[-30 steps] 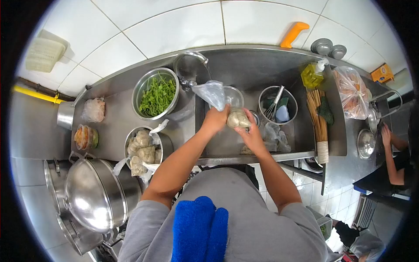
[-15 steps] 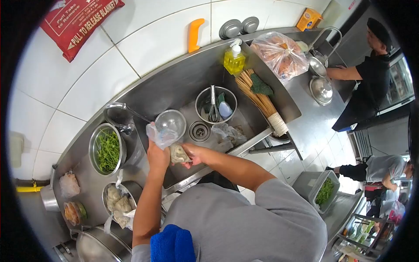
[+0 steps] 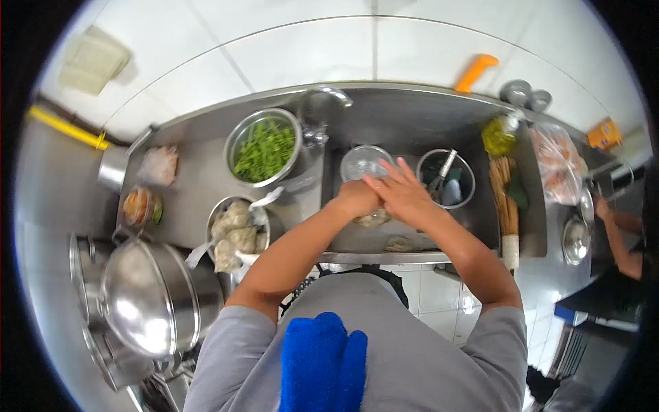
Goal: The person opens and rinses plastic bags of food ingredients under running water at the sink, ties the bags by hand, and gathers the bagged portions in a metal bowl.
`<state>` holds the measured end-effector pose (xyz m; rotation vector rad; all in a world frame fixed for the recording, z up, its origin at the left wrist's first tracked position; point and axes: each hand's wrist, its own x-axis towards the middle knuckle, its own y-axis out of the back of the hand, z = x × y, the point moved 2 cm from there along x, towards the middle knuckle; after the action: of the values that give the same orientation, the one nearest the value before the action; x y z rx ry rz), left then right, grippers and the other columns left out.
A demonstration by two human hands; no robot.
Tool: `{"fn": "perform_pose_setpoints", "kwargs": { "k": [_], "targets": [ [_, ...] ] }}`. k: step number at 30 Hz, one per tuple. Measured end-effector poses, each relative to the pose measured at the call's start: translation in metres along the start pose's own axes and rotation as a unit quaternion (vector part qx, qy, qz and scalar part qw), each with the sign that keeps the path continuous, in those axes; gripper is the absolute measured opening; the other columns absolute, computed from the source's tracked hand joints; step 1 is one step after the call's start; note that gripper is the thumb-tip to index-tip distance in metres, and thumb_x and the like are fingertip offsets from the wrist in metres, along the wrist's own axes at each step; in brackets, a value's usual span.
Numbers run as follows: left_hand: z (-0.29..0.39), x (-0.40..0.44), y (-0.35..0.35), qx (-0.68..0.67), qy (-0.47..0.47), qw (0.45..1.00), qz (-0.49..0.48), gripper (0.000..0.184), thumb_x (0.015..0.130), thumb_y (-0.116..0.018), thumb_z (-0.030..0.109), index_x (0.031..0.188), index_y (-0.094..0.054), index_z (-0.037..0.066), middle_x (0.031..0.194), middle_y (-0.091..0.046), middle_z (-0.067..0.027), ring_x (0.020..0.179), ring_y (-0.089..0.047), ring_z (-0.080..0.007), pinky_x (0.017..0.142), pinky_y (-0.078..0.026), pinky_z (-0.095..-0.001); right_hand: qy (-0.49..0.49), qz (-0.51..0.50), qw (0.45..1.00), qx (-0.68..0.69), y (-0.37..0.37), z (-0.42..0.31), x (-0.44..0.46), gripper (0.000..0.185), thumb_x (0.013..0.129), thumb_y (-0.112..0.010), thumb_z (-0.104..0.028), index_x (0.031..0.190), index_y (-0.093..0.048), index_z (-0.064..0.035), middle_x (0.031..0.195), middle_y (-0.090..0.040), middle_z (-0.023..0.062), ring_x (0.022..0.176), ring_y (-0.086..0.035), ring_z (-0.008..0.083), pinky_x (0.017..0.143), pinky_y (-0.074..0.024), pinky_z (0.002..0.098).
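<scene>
My left hand (image 3: pixel 358 199) is over the sink (image 3: pixel 384 246), its fingers closed on what looks like the clear plastic bag (image 3: pixel 373 218) of pale food, which shows just beneath it. The bag is mostly hidden by the hands. My right hand (image 3: pixel 405 198) lies against the left one with fingers stretched out flat. Beyond the fingers sits a metal bowl (image 3: pixel 364 161) in the basin. To the right is a larger metal bowl (image 3: pixel 472 185) containing a whisk (image 3: pixel 443 168) and a sponge-like thing. A small pale lump (image 3: pixel 398 244) lies near the sink's front edge.
Left on the counter are a bowl of green leaves (image 3: pixel 264 151), a pot of bagged pale lumps (image 3: pixel 237 230) and a large lidded pot (image 3: pixel 147 299). The faucet (image 3: pixel 329 96) arches behind. Right are a bundle of sticks (image 3: pixel 506 206), a soap bottle (image 3: pixel 500 134) and a co-worker's arm (image 3: pixel 618 240).
My view has swung to the left. My right hand has left the underside of the food bag and now rests flat-fingered by my left hand. The bag sits lower.
</scene>
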<state>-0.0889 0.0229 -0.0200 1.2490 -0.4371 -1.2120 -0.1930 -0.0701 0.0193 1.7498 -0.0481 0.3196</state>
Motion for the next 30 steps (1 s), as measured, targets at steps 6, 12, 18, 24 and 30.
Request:
{"fn": "perform_pose_setpoints", "kwargs": {
  "k": [6, 12, 18, 24, 30],
  "targets": [
    [-0.010, -0.019, -0.004, -0.001, -0.006, 1.000, -0.025, 0.041, 0.083, -0.055, 0.047, 0.093, -0.069, 0.010, 0.094, -0.066, -0.0166, 0.093, -0.062, -0.0330, 0.080, -0.048, -0.0439, -0.056, -0.178, 0.946, 0.265, -0.025, 0.040, -0.007, 0.016, 0.088, -0.055, -0.017, 0.098, -0.059, -0.0059, 0.099, -0.064, 0.0110, 0.089, -0.060, 0.0241, 0.077, -0.0449, 0.0367],
    [-0.008, -0.038, -0.008, -0.057, -0.160, 0.982, 0.086, 0.023, 0.080, -0.059, 0.034, 0.080, -0.069, 0.013, 0.091, -0.066, -0.0101, 0.089, -0.055, -0.0308, 0.077, -0.046, -0.0420, -0.243, -0.291, 0.772, 0.510, -0.001, 0.043, -0.010, 0.018, 0.090, -0.049, -0.018, 0.091, -0.062, -0.0050, 0.072, -0.059, -0.0009, 0.066, -0.051, 0.0091, 0.061, -0.0406, 0.0236],
    [-0.015, -0.046, -0.016, -0.020, -0.194, 0.949, 0.249, 0.016, 0.075, -0.063, 0.025, 0.079, -0.067, 0.009, 0.106, -0.053, -0.0076, 0.101, -0.048, -0.0265, 0.080, -0.045, -0.0417, -0.325, -0.265, 0.754, 0.505, -0.027, 0.055, -0.020, 0.024, 0.087, -0.056, -0.026, 0.074, -0.060, -0.0068, 0.057, -0.044, -0.0053, 0.050, -0.037, 0.0049, 0.046, -0.0274, 0.0215],
    [-0.020, -0.044, -0.015, 0.007, -0.149, 0.928, 0.342, 0.020, 0.072, -0.065, 0.019, 0.083, -0.056, 0.005, 0.098, -0.050, -0.0111, 0.097, -0.051, -0.0302, 0.075, -0.046, -0.0415, -0.408, -0.153, 0.662, 0.609, -0.019, 0.037, -0.028, 0.032, 0.086, -0.059, -0.032, 0.063, -0.051, -0.0106, 0.052, -0.042, -0.0051, 0.042, -0.036, 0.0051, 0.038, -0.0245, 0.0213],
    [-0.014, -0.036, 0.010, -0.148, -0.084, 0.850, 0.499, 0.022, 0.074, -0.066, 0.018, 0.083, -0.050, 0.006, 0.093, -0.049, -0.0122, 0.087, -0.054, -0.0322, 0.068, -0.048, -0.0404, -0.314, -0.037, 0.256, 0.914, -0.014, -0.023, -0.031, 0.021, 0.092, -0.042, -0.023, 0.075, -0.042, -0.0116, 0.053, -0.028, -0.0032, 0.042, -0.027, 0.0091, 0.038, -0.0261, 0.0246]
  ]
}}
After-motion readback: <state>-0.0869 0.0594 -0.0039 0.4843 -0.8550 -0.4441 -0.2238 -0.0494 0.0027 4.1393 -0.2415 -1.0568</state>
